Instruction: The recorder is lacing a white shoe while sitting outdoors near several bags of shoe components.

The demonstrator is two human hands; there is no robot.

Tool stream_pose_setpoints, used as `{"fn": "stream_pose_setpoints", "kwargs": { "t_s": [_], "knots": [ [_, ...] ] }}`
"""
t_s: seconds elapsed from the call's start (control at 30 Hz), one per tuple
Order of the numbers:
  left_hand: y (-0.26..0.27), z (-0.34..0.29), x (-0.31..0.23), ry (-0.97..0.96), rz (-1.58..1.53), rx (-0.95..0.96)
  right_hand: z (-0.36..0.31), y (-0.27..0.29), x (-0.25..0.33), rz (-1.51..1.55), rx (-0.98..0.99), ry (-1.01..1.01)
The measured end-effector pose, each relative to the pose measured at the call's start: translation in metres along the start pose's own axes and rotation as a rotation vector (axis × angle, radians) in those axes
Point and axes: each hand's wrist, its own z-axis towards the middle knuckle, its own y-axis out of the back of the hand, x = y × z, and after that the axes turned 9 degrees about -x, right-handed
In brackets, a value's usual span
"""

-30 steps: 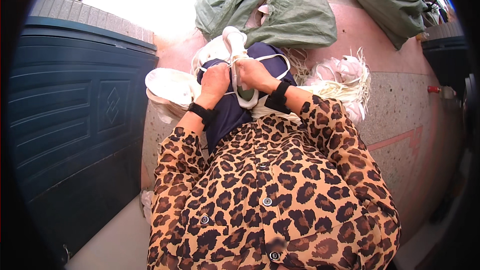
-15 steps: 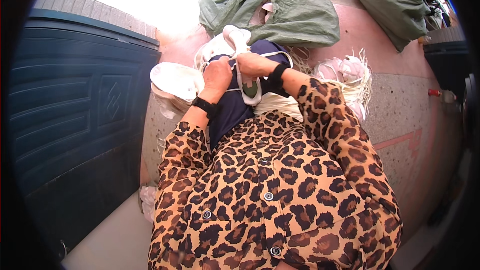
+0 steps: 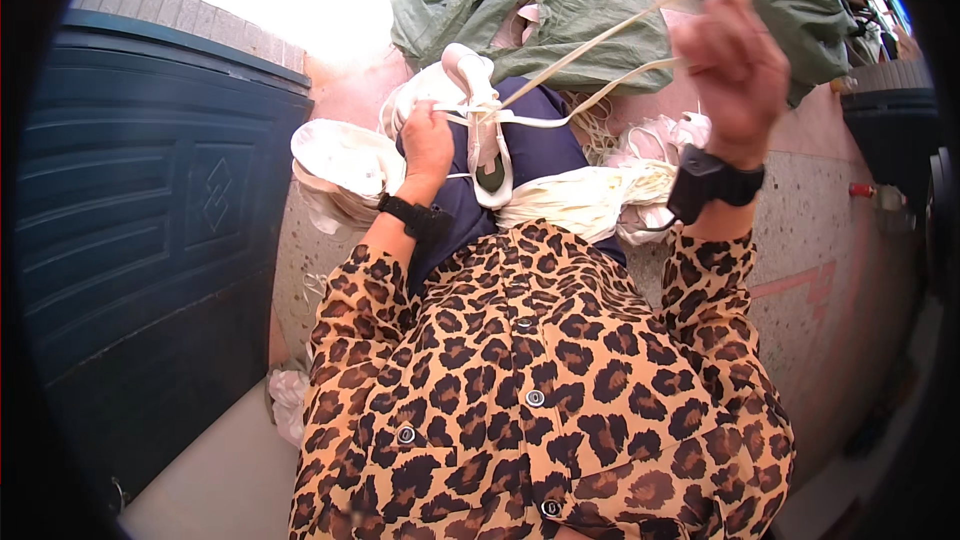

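A pale pink and white sneaker (image 3: 486, 145) with a green patch rests on my lap, between my dark-blue-clad knees. My left hand (image 3: 428, 145) is closed at its left side, pinching a cream shoelace near the eyelets. Up and to the right, my right hand (image 3: 738, 75) is raised, somewhat blurred, with the shoelace (image 3: 590, 48) stretched from the sneaker to its fingers. A second strand of lace loops below, also running toward that hand. Across my lap lies a bundle of loose cream laces (image 3: 575, 202).
White shoe pieces (image 3: 345, 162) are stacked left of my knee. Pinkish shoes (image 3: 650, 145) with laces lie at the right. Ahead sits a green woven sack (image 3: 600, 25) with shoes showing; another sack (image 3: 780, 0) stands far right. A dark blue panelled door (image 3: 160, 210) borders the left.
My right hand has swung up and right from the sneaker, drawing the lace out long. My left hand stays by the shoe.
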Motion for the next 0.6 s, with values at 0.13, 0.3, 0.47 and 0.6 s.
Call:
{"fn": "stream_pose_setpoints", "kwargs": {
  "t_s": [0.13, 0.3, 0.47, 0.6],
  "knots": [
    [-0.018, -0.005, 0.007, -0.112, 0.043, 0.11, -0.012, -0.025, 0.036, 0.179, 0.143, 0.074],
    [-0.005, -0.008, -0.014, 0.059, -0.009, 0.411, -0.025, -0.022, 0.054, 0.176, 0.168, 0.245],
    [-0.001, 0.011, -0.002, 0.006, -0.02, 0.343, -0.025, -0.001, 0.06, 0.2, 0.325, 0.267],
    [-0.011, 0.012, -0.022, -0.053, 0.015, 0.537, -0.018, 0.002, 0.055, 0.312, 0.307, 0.316]
  ]
}}
